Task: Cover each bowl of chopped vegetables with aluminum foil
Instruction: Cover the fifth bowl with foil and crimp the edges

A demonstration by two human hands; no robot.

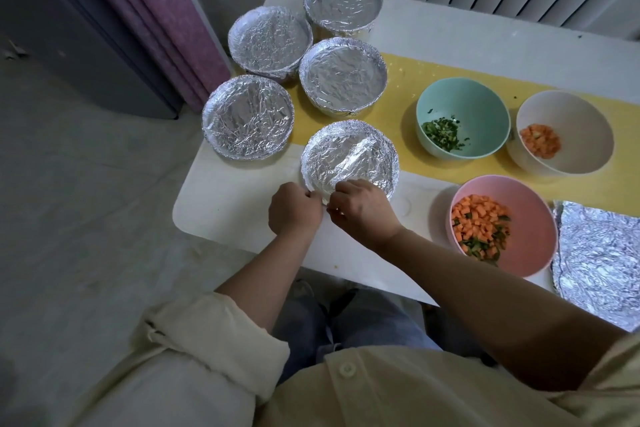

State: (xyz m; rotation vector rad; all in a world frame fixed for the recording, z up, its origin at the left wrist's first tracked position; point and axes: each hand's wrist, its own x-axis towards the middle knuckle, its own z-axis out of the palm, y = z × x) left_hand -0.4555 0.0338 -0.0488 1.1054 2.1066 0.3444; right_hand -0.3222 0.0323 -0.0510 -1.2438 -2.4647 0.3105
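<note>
Pinching at the near rim, both of your hands are on the job: your left hand (294, 210) and your right hand (362, 211) sit knuckle to knuckle, fingers curled tight on the foil lip of the foil-covered round bowl (349, 156). That bowl stands close to the front edge of the white rectangular table (225, 208).

Off to your right, the pink round bowl (530, 204) of orange and green vegetable cubes stands uncovered. Just beside it lies a crumpled flat sheet of silver foil (599, 260), running out of view.

Farther back on the yellow cloth strip (433, 69) are two more open bowls side by side — a mint-green round bowl (464, 97) with chopped greens and a cream round bowl (571, 111) with a few orange cubes.

To the left and beyond sit four more foil-sealed bowls — the left-edge bowl (247, 121), the middle bowl (343, 74), the back-left bowl (270, 40) and the farthest bowl (343, 5).
</note>
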